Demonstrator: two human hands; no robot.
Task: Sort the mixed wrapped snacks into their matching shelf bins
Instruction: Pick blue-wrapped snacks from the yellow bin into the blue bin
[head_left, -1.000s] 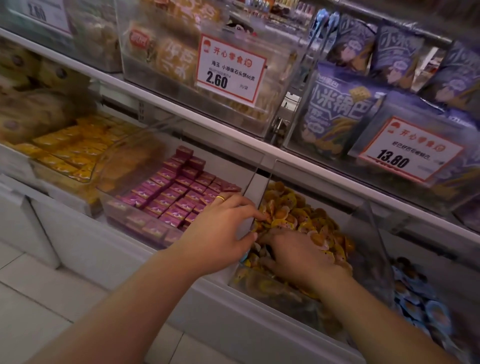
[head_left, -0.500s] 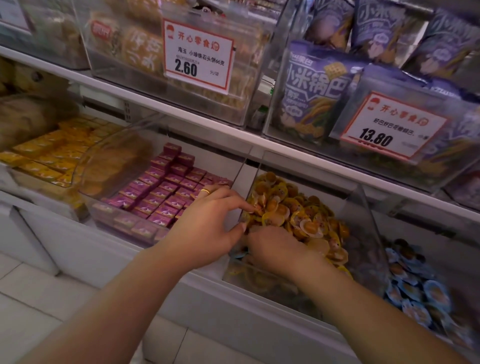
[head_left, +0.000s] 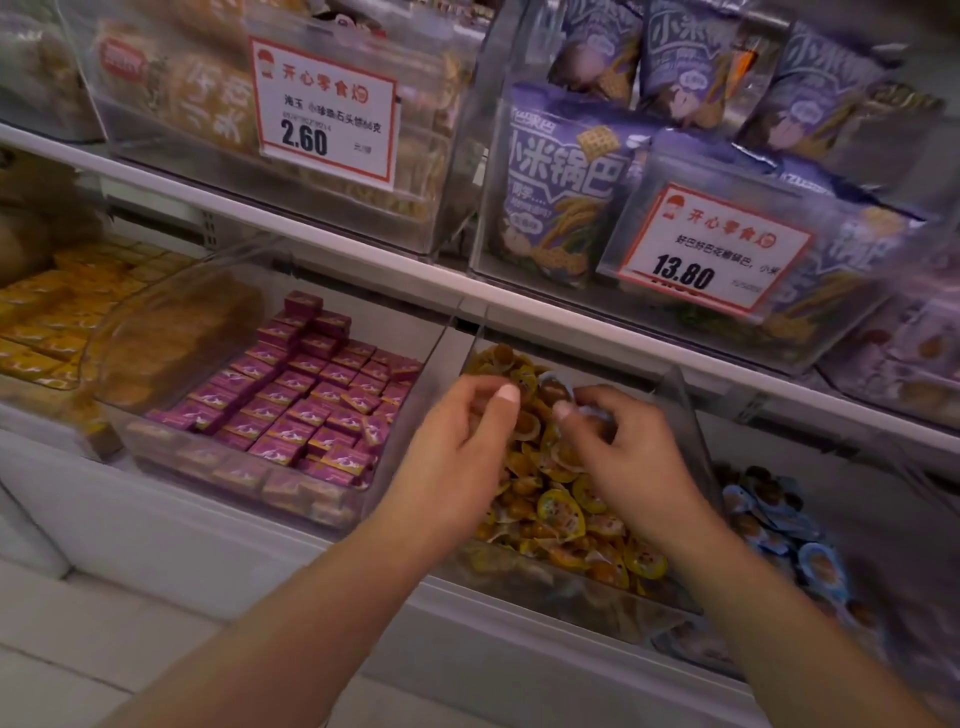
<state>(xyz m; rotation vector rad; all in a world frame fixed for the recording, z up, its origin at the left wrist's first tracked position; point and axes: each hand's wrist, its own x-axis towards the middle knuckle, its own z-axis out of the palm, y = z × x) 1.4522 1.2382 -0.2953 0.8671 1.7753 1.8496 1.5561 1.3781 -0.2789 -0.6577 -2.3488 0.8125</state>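
My left hand (head_left: 457, 441) hung above the near left corner of the clear plastic bin of orange-yellow wrapped snacks (head_left: 566, 499), its fingers curled inward with the thumb tip up. Whether they closed on anything I could not tell, for the palm side was turned away from me. My right hand (head_left: 628, 457) was over the middle of that same bin, thumb and forefinger pinched on a small blue-edged wrapped snack (head_left: 558, 389) held just above the orange-yellow pile. The two hands were close together, thumbs nearly facing, but not touching.

To the right of the orange-yellow bin, past its clear divider wall (head_left: 691, 415), lay a heap of blue-wrapped round snacks (head_left: 779, 530) of the same look as the one I pinched. To the left of the orange-yellow bin sat a clear bin of small magenta boxes (head_left: 306, 395) laid in tidy rows, and further left again a bin of yellow rectangular packets (head_left: 57, 317).

On the shelf above the orange-yellow bin stood purple bags of rice crackers (head_left: 566, 187) behind a white red-bordered price card reading 13.80 (head_left: 711, 249). Up and to the left of that bin, a second white price card reading 2.60 (head_left: 324, 111) hung on a clear bin of tan wrapped biscuits (head_left: 182, 98).
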